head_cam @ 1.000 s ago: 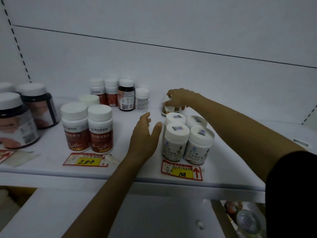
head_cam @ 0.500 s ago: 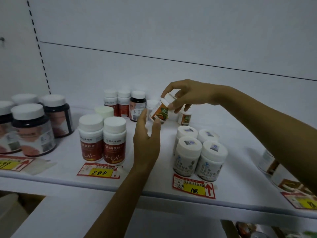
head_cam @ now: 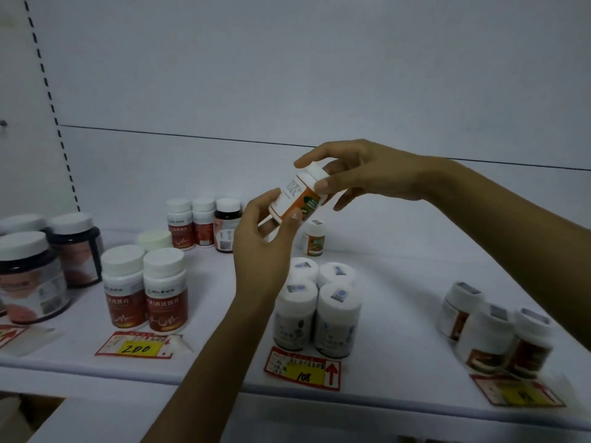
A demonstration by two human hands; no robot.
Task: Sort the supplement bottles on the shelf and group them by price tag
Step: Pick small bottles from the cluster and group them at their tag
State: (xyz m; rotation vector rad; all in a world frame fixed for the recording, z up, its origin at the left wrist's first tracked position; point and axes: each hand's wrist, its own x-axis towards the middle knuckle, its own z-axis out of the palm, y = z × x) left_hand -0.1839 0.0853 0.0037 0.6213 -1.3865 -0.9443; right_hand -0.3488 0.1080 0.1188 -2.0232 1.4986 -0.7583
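Observation:
A small orange-labelled bottle (head_cam: 297, 195) with a white cap hangs tilted above the white shelf (head_cam: 224, 362). My right hand (head_cam: 358, 174) pinches its cap end, and my left hand (head_cam: 262, 247) holds its base. A matching orange bottle (head_cam: 314, 239) stands on the shelf just behind. Several white bottles (head_cam: 315, 306) stand above the 108 price tag (head_cam: 303, 369). Two red-labelled bottles (head_cam: 145, 292) stand above the 200 price tag (head_cam: 137, 346). Three brown-labelled bottles (head_cam: 492, 330) stand at the right above another price tag (head_cam: 515, 391).
Large dark jars (head_cam: 41, 266) stand at the far left. Three more bottles (head_cam: 204, 223) line the back, with a lone white-capped one (head_cam: 155, 239) in front of them. The shelf's back wall (head_cam: 287, 91) rises right behind. A lower shelf (head_cam: 96, 420) shows below.
My right hand lifted the small orange bottle off the shelf and raised it. My left hand rose from the shelf and took hold of its base. The view shifted right.

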